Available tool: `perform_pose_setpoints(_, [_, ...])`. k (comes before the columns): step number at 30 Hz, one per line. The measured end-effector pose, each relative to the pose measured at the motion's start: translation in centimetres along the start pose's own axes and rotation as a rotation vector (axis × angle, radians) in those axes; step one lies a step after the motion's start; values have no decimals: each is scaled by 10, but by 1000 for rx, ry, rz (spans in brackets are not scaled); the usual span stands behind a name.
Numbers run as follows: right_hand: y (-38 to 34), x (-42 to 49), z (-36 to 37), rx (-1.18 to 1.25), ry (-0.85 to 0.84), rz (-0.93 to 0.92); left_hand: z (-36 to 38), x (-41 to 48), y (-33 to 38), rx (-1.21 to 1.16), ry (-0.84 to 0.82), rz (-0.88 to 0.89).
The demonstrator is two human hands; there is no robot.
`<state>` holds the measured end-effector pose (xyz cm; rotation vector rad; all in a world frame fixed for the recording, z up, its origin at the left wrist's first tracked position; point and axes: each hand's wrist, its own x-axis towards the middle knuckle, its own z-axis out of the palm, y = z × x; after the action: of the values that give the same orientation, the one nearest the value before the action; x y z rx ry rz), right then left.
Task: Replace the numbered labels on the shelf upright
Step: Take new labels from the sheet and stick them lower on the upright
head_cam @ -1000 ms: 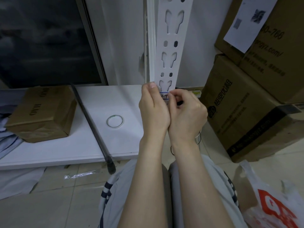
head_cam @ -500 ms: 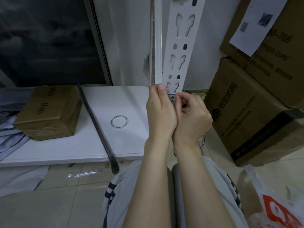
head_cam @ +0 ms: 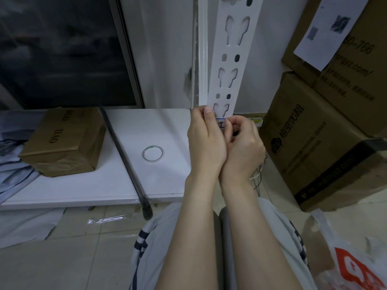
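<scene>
Not much is changing over the last second: the left hand [head_cam: 206, 141] is still gripping the shelf upright [head_cam: 232, 65], steadying it. The right hand [head_cam: 244, 143] fingers [head_cam: 230, 124] are still pinching at the numbered label [head_cam: 221, 123], so I'm guessing it's still being peeled or pressed, can't tell which.

Brown box [head_cam: 62, 141] lies at left on white board [head_cam: 117, 185]. Black rod [head_cam: 123, 158] runs diagonally across the board, tape ring [head_cam: 152, 153] just right of it. Stacked cartons [head_cam: 326, 132] fill the right side. Dark window [head_cam: 62, 51] upper left. Red-printed plastic bag [head_cam: 351, 266] lower right on tile floor [head_cam: 62, 258].
</scene>
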<state>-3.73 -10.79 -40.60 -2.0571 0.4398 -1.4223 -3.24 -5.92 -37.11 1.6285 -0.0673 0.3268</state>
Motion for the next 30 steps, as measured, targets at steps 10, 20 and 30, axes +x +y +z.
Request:
perform_pose_setpoints(10, [-1,0,-8,62,12,-19,2,1,-2,-14,17,2])
perform_pose_setpoints(20, [-3,1,-13,35,16,-3,2,2,-3,-2,16,-8])
perform_pose_setpoints(30, [-2,2,-15,99,-81,11,2,2,-2,7,20,-12])
